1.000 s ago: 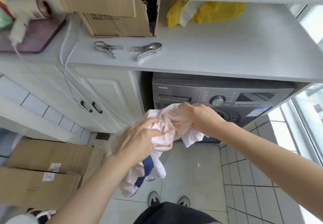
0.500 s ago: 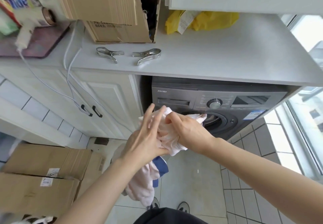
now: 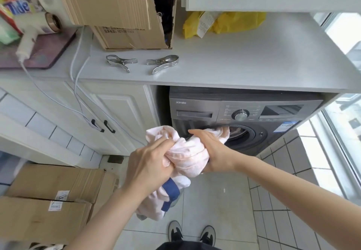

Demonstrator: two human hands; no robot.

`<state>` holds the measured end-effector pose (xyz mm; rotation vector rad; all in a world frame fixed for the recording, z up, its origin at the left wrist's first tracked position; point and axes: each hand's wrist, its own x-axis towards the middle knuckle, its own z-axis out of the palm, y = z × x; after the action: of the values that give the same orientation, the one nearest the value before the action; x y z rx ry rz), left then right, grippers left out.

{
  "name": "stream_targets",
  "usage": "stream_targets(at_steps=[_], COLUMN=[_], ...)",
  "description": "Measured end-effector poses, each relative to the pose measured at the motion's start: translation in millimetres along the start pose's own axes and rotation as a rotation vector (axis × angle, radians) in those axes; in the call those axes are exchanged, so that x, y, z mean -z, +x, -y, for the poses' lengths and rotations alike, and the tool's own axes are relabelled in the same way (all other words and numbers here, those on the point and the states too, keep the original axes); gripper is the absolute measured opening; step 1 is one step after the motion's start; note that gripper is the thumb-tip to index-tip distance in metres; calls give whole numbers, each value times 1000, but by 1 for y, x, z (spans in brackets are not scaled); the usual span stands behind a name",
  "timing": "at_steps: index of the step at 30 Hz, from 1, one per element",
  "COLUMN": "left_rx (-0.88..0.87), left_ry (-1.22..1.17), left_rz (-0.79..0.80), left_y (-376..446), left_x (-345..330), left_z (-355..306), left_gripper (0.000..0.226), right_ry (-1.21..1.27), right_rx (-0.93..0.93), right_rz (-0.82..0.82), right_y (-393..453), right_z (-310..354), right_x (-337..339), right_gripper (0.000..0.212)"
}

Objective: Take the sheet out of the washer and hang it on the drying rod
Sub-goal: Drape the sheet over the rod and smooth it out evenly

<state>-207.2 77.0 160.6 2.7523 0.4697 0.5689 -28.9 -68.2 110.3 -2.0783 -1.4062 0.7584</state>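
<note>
Head cam looked down at both hands bunched into a pale pink sheet (image 3: 185,156) right in front of the washer (image 3: 244,121). The left hand (image 3: 150,164) had its fingers curled tight into the fabric on the left side of the bundle, and the right hand (image 3: 213,152) gripped the other side, fingers wrapped over the top of the cloth. One end of the sheet trailed past the right hand toward the washer's round door opening (image 3: 240,132), but I couldn't tell if it still reached inside. The rest hung below the left hand, with a dark blue band (image 3: 171,191) showing in the folds, dangling above the tiled floor (image 3: 214,201) and the person's shoes (image 3: 192,234).

The washer was a grey front-loader tucked under a white countertop (image 3: 254,64). On that countertop sat two metal clothes clips (image 3: 142,63) side by side near the front edge, an open cardboard box (image 3: 117,15) behind them, a yellow plastic bag (image 3: 234,22) further right, and a white hair dryer (image 3: 33,29) on the left with its cord (image 3: 78,85) drooping over the cabinet doors (image 3: 109,109). A Tide detergent bag (image 3: 15,5) was in the top left corner. Two more cardboard boxes (image 3: 48,195) were on the floor at the left.
</note>
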Motion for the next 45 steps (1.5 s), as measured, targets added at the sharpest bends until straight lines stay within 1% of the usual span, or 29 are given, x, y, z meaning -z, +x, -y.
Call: stream_targets(at_steps=[4, 6, 8, 9, 11, 12, 13, 15, 17, 18, 20, 22, 25, 28, 30, 31, 33, 35, 37, 39, 41, 43, 44, 45], left_rx=[-13, -13, -5, 11, 87, 145, 207, 320, 386, 407, 446, 464, 405, 375, 274, 224, 192, 216, 252, 294, 309, 276, 250, 226], left_ry=[-51, -59, -63, -65, -74, -80, -88, -122, -143, -146, -162, -193, -175, -205, -180, -167, -138, -103, -126, -166, -148, -114, -97, -84], left_rz=[-78, -91, -98, -104, -117, -113, -92, -18, 51, 67, 49, 55, 96, 162, 224, 267, 357, 378, 321, 280, 277, 251, 224, 205], left_y=[-3, -4, -6, -7, -11, -12, -14, -18, -24, -27, -33, -36, -29, -15, -6, -2, 5, 12, 18, 23, 28, 31, 32, 32], left_x=[14, 21, 26, 28, 30, 31, 31, 33, 36, 38, 40, 36, 23, 11, 3, -3, -11, -18, -24, -24, -16, -8, -6, -4], left_z=[-1, -1, 0, 2, 11, 19, 27, 44, 62, 70, 84, 91, 81, 60, 45, 37, 17, -2, -11, -15, -19, -24, -25, -26], left_gripper=[28, 28, 30, 31, 35, 38, 44, 55, 61, 61, 55, 49, 54, 67, 82, 92, 111, 118, 115, 102, 77, 46, 35, 31], right_ry=[-84, -122, -170, -158, -4, 39, 77, 19, -148, -225, -340, -401, -477, -519, -589, -625, -625, -582, -468, -327, -228, -222, -237, -237], right_rx=[-39, -34, -11, -8, -89, -120, -138, -158, -200, -253, -367, -410, -362, -294, -212, -176, -153, -151, -139, -103, -30, 74, 123, 159], right_rz=[146, 184, 255, 271, 229, 206, 191, 176, 145, 117, 43, -7, -46, -56, -27, -18, -21, -67, -176, -285, -319, -364, -393, -410], right_y=[24, 36, 45, 48, 47, 47, 47, 48, 51, 51, 47, 41, 37, 36, 33, 31, 26, 25, 25, 20, 13, 6, 3, -1], right_z=[-3, -2, 6, 11, 22, 20, 17, 8, -9, -18, -39, -54, -55, -24, 5, 24, 61, 81, 84, 78, 72, 69, 68, 67], right_x=[-7, -12, -20, -24, -26, -25, -23, -18, -9, -2, 16, 31, 39, 35, 31, 30, 30, 25, 20, 17, 17, 18, 17, 17], right_gripper=[113, 106, 88, 74, 33, 22, 18, 19, 29, 33, 40, 47, 46, 43, 38, 36, 41, 48, 42, 34, 32, 39, 43, 45])
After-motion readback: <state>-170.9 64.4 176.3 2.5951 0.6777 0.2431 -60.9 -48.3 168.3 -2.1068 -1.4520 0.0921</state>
